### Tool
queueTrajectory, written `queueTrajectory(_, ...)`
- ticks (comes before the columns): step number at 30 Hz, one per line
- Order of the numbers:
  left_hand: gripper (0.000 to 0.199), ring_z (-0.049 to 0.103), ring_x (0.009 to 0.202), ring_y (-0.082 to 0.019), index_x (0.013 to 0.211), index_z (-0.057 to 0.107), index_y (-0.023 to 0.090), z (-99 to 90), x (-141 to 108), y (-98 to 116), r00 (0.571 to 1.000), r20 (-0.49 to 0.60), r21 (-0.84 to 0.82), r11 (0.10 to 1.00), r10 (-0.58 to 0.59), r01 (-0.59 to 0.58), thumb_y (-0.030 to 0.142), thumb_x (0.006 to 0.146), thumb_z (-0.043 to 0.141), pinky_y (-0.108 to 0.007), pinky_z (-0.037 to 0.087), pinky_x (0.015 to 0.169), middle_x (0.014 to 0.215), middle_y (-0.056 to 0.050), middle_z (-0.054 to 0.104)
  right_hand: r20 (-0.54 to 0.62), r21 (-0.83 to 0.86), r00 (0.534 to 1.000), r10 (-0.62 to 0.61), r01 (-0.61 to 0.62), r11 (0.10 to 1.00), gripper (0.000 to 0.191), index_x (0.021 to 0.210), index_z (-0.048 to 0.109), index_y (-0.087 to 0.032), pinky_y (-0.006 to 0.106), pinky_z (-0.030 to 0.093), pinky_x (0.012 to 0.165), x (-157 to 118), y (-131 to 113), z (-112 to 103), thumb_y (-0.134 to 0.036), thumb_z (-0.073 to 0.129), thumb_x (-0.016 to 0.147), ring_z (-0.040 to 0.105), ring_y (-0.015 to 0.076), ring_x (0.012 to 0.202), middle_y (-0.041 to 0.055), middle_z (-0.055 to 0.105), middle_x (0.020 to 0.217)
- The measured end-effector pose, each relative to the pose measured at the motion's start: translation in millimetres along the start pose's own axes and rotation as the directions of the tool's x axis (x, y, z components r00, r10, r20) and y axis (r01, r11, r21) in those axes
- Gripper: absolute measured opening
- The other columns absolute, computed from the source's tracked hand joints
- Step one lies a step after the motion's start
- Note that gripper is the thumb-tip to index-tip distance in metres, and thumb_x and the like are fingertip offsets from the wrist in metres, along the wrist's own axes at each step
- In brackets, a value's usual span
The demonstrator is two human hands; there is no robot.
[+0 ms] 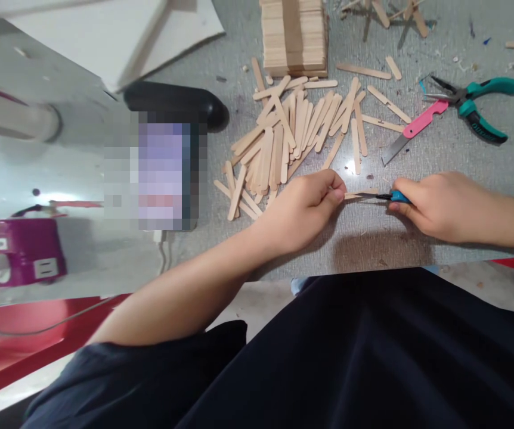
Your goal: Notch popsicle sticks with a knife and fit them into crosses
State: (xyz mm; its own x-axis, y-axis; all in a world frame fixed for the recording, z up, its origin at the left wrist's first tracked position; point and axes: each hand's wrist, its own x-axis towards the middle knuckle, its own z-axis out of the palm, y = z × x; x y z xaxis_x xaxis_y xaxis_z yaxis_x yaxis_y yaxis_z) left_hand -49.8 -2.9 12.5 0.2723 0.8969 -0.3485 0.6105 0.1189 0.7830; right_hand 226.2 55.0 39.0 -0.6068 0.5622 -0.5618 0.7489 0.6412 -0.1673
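Dark clothing (328, 357) is filling the foreground; beyond it, the left hand (304, 205) and right hand (438, 202) are holding a wooden stick (350, 195) and a blue-handled cutter (399, 196).
The left hand is pinching one end of the wooden stick between thumb and fingers, and the right hand is gripping the cutter's handle; the stick is lying between them, its far part partly under the blade. Because the blade is pointing toward the pinching fingertips, short, light strokes angled away would probably suit best. The tabletop's (507, 170) front edge is running just below the hands, a loose stick pile (275, 155) is crowding the left hand, and a pink knife (420, 124) and pliers (468, 106) are lying beyond the right, so elbow room is seeming better rightward.
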Motion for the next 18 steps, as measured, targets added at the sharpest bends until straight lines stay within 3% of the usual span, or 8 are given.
queueTrajectory(18, 0.021, 0.063, 0.073, -0.020, 0.094, 0.062, 0.023, 6.1, 0.2, 6.3, 0.999, -0.036, 0.148, 0.989, -0.005, 0.010, 0.026, 0.111, 0.050, -0.036, 0.045, 0.075, 0.083, -0.003, 0.073, 0.012, -0.080, 0.998, 0.057, -0.056, 0.995, 0.052, 0.130, 0.074, -0.021, 0.040, 0.022, 0.064, -1.0, -8.5, -3.2, -0.058, 0.037, 0.121, 0.052, 0.0261, 0.062, 0.0105, 0.074, 0.081)
